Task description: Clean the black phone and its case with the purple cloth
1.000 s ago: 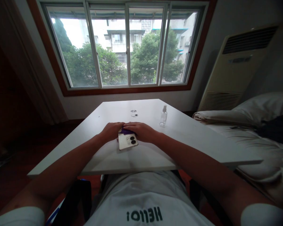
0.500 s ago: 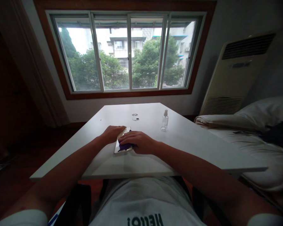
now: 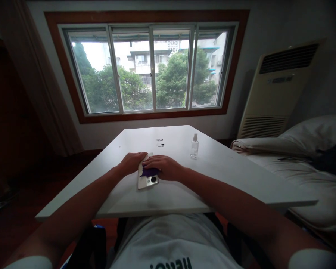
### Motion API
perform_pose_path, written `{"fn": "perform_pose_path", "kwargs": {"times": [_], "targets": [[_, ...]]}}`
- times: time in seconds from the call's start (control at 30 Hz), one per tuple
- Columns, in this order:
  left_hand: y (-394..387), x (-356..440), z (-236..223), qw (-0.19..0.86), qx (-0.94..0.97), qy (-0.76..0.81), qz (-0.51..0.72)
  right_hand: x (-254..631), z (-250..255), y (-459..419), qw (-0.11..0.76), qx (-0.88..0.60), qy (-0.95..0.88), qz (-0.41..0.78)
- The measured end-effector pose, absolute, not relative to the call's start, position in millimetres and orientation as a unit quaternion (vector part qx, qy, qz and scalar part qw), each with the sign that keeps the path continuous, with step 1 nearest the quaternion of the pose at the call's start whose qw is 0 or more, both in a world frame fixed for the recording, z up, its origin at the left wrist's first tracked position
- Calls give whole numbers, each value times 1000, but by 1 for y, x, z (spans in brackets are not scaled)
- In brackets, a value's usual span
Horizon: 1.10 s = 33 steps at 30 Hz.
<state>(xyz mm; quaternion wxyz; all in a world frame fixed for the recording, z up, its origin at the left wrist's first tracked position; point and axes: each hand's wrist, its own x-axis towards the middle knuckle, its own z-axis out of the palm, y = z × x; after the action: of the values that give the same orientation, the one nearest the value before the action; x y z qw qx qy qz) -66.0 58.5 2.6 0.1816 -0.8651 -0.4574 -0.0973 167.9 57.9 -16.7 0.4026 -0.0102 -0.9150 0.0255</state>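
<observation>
A pale smartphone [image 3: 143,183] lies back side up on the white table [image 3: 168,200], its round dark camera lens at the end nearer to me. My left hand [image 3: 132,163] grips the phone by its far left edge. Under the fingers of my right hand [image 3: 169,168] is a bunched purple cloth [image 3: 149,172], pressed onto the middle of the phone's back. Both hands hide parts of the phone. A clear spray bottle [image 3: 194,149] with a white top stands upright to the right of my right hand.
Two round cable-hole fittings [image 3: 160,142] sit in the tabletop beyond my hands. To the right are a cushioned pale sofa [image 3: 266,151] and a tall air conditioner [image 3: 277,89]. A wide window [image 3: 152,74] lies past the table's far edge.
My right hand and the cloth have slid up the phone, away from me, baring the camera end. My left hand keeps its grip. The view has tilted up slightly.
</observation>
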Motion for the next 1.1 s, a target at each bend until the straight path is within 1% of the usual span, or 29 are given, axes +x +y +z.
{"fn": "perform_pose_path", "kwargs": {"times": [0.13,0.3,0.4,0.53,0.67,0.8,0.97,1.1], "targets": [[56,-60,0,148,-881,-434,-115,172,-27,82,422,-75,-903,1],[57,-60,-3,150,-877,-441,-120,172,-38,96,413,-160,-896,-26],[60,-61,-4,162,-866,-460,-114,170,-36,89,413,-139,-900,-15],[64,-65,-3,185,-841,-498,-102,168,-28,69,426,-78,-901,18],[68,-72,3,210,-821,-521,-100,168,-20,51,410,0,-911,45],[70,-78,6,214,-817,-519,-130,168,-16,40,398,44,-915,45],[67,-78,7,179,-840,-489,-152,165,-18,47,378,18,-925,7],[63,-68,3,154,-852,-477,-148,168,-25,77,407,-46,-912,-9]]}}
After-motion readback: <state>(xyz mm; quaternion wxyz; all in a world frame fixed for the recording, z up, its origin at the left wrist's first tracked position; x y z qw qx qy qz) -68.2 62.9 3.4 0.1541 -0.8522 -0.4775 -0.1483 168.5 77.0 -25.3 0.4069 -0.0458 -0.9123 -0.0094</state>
